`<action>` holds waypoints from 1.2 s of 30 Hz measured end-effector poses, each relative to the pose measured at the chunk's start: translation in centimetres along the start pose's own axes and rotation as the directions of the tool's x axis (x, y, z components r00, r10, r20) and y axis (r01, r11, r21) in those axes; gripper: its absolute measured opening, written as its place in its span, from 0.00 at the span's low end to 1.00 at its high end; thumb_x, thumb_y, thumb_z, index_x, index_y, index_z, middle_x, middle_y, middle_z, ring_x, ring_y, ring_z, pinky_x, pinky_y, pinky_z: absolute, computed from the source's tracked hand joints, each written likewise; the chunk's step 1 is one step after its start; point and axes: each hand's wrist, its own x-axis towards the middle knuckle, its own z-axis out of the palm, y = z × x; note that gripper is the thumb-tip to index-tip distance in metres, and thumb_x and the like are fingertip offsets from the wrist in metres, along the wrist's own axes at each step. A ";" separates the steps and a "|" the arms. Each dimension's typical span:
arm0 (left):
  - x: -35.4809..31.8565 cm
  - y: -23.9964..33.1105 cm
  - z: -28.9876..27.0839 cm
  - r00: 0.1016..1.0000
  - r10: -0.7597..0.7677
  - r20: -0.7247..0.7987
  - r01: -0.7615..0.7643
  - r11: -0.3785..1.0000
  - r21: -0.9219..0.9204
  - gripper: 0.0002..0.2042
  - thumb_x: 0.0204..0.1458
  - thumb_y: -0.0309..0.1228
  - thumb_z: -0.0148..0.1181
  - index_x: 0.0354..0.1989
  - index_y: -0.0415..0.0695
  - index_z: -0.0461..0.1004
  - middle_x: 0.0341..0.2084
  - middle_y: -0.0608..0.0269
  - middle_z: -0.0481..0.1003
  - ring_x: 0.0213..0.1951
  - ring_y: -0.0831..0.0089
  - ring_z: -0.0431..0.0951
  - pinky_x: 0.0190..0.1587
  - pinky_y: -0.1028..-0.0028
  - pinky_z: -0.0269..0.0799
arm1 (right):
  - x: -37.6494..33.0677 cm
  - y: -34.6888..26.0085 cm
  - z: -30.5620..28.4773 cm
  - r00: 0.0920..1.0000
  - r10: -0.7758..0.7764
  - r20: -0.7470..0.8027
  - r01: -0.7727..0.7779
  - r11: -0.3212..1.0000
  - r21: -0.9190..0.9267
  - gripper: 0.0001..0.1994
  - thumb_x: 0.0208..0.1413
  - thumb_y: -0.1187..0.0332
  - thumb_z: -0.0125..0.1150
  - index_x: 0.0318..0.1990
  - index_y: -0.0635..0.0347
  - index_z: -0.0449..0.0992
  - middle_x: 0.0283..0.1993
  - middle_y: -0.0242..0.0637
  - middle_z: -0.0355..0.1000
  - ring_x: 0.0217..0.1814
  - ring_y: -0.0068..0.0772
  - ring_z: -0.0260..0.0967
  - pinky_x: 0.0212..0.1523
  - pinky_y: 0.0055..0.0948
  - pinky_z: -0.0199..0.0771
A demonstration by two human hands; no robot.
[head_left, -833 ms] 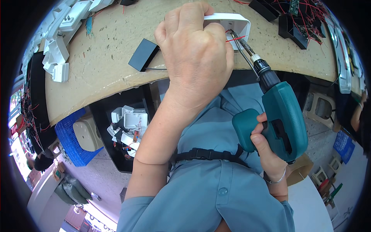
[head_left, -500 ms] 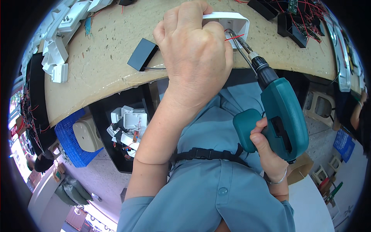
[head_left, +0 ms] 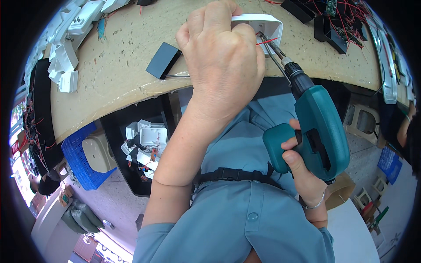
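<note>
Nearest me, my right hand (head_left: 302,168) wraps the teal drill (head_left: 322,127) at four o'clock. At twelve, my left hand (head_left: 223,61) clamps the white housing (head_left: 263,24) on the tabletop (head_left: 123,83). I judge screw-driving underway; next needs a steady, straight push.

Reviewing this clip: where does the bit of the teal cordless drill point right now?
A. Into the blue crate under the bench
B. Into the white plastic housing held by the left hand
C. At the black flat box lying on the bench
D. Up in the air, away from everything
B: the teal cordless drill, gripped by the right hand, has its bit reaching into the open white plastic housing that the left hand holds down on the bench.
</note>
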 end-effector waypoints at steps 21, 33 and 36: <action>0.0 -0.2 0.1 1.000 0.009 -0.012 -0.009 1.000 0.013 0.05 0.32 0.23 0.58 0.20 0.35 0.70 0.36 0.51 0.69 0.40 0.56 0.67 0.43 0.61 0.59 | -0.4 -0.2 -1.0 0.977 0.035 0.208 -0.016 0.995 -0.094 0.28 0.47 0.73 0.64 0.57 0.65 0.63 0.55 0.46 0.66 0.39 0.21 0.69 0.48 0.26 0.68; -0.1 -0.1 0.2 1.000 -0.008 -0.009 0.008 1.000 0.008 0.05 0.33 0.23 0.59 0.20 0.35 0.71 0.37 0.51 0.69 0.42 0.55 0.67 0.45 0.60 0.58 | -0.4 -0.1 -0.6 0.996 0.033 0.078 -0.033 0.999 -0.002 0.12 0.44 0.77 0.68 0.37 0.64 0.74 0.31 0.32 0.73 0.31 0.22 0.70 0.33 0.23 0.71; -0.1 -0.1 0.1 1.000 -0.005 -0.007 0.005 1.000 0.015 0.05 0.33 0.23 0.59 0.21 0.35 0.71 0.38 0.51 0.69 0.42 0.55 0.67 0.45 0.60 0.58 | -0.9 0.2 -1.7 0.977 0.017 0.215 -0.004 0.998 -0.061 0.31 0.47 0.72 0.64 0.59 0.65 0.60 0.57 0.48 0.65 0.39 0.22 0.69 0.47 0.26 0.69</action>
